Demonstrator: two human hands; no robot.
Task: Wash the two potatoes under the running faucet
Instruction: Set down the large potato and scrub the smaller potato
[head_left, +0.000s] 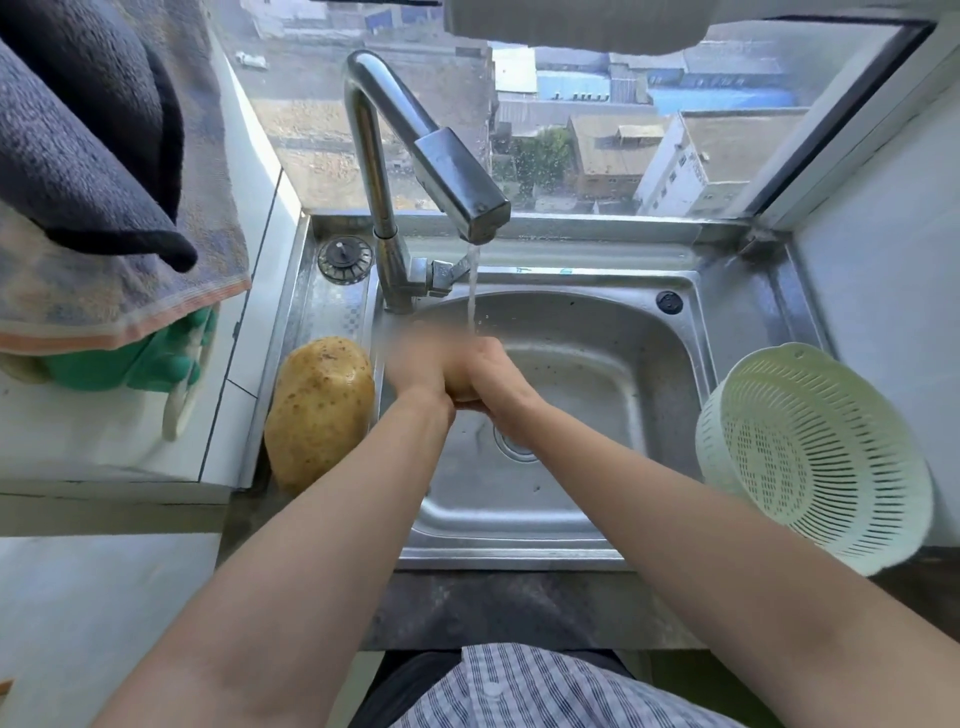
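Note:
A large tan potato (319, 410) lies on the left rim of the steel sink (670, 364). Over the basin, my left hand (415, 364) and my right hand (496, 371) are wrapped together around a second potato (462, 389), of which only a small tan patch shows between them. The chrome faucet (431, 156) arches over the sink and a thin stream of water (471, 291) falls from its spout onto my hands. My left hand is blurred.
A white plastic colander (810, 457) leans on the sink's right rim. A drain strainer plug (345, 258) sits on the back left corner. Green rubber gloves (145, 358) and hanging towels (104, 182) are at the left. A window stands behind the sink.

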